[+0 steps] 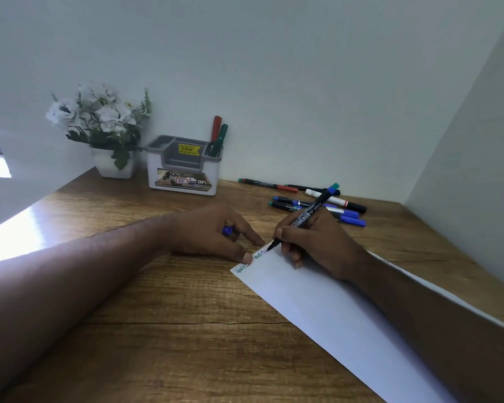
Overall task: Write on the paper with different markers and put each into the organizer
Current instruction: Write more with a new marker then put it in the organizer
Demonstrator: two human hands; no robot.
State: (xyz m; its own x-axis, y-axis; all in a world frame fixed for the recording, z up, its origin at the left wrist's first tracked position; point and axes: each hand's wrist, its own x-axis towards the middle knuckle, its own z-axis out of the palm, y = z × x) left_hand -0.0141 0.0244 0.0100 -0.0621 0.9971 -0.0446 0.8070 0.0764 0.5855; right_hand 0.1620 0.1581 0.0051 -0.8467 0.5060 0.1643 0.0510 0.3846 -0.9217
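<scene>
A white sheet of paper [326,303] lies slanted on the wooden desk, with green and blue writing near its top-left corner. My right hand [317,245] grips a black marker [309,213] whose tip touches the paper; a blue and a green cap sit stacked on its rear end. My left hand [213,231] holds a blue cap [227,230] in curled fingers while its fingertips press on the paper's top edge. A white and grey organizer [184,170] stands at the back with a red marker [216,130] and a green marker [221,139] upright in its right compartment.
Several loose markers [312,200] with red, green, blue and black caps lie on the desk right of the organizer. A white pot of white flowers [105,126] stands left of it. White walls close in behind and on the right.
</scene>
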